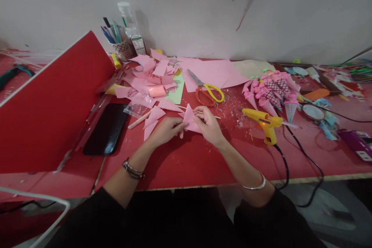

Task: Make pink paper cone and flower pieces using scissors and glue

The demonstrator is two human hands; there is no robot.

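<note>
Both hands meet over the red table (186, 162) on a small pink paper triangle (189, 118). My left hand (166, 130) pinches its lower left edge. My right hand (208, 124) grips its right side, fingers curled, with a thin wooden stick (216, 116) poking out beyond them. Two more pink triangles (153, 119) lie just left of my left hand, next to a paper roll stick (138, 121).
A yellow glue gun (265, 123) with black cord stands right of my hand. Yellow-handled scissors (207, 89), pink scraps (151, 71) and finished pink cones (273, 91) lie behind. A black phone (106, 130), a red board (49, 104) and a pen cup (120, 46) are left.
</note>
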